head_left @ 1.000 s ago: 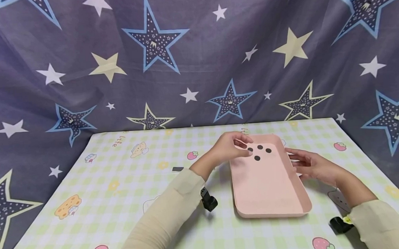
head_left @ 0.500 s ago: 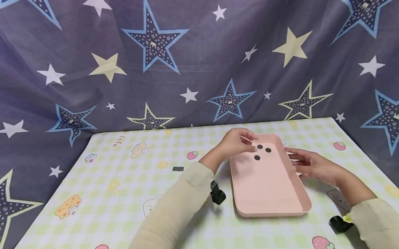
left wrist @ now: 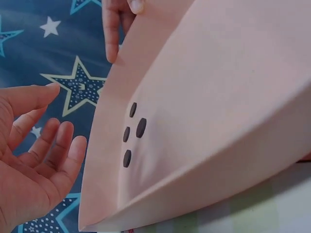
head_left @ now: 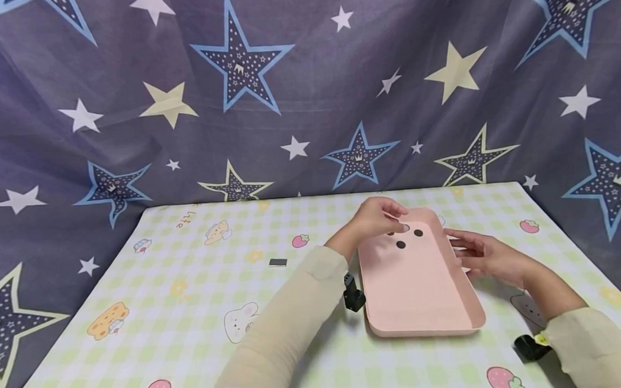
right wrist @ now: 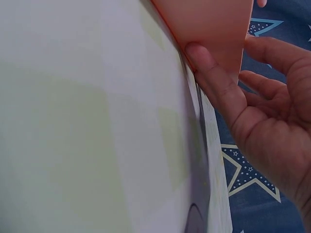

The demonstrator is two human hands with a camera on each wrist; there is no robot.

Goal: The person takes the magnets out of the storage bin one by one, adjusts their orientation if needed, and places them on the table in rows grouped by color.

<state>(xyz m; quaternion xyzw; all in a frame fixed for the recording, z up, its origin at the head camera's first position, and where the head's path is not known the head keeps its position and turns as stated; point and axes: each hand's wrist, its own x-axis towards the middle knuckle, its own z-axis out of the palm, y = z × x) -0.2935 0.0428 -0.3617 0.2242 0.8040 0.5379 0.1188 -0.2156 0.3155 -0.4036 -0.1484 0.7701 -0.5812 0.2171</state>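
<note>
Black discs (left wrist: 141, 127) lie unheld near my left hand (head_left: 374, 217), shifted rightward, fingers loose; my right hand (head_left: 489, 259) touches the tray (head_left: 423, 291).

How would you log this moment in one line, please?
left hand: empty, at far end of pink tray | right hand: touching outside of tray | four black discs: inside tray | dark rectangular piece: on checked tablecloth

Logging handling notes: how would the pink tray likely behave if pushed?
The pink tray probably stays stiff: its walls stand unbent. Broad and shallow, it likely slides rather than tips. Thin walls suggest it is light.
</note>
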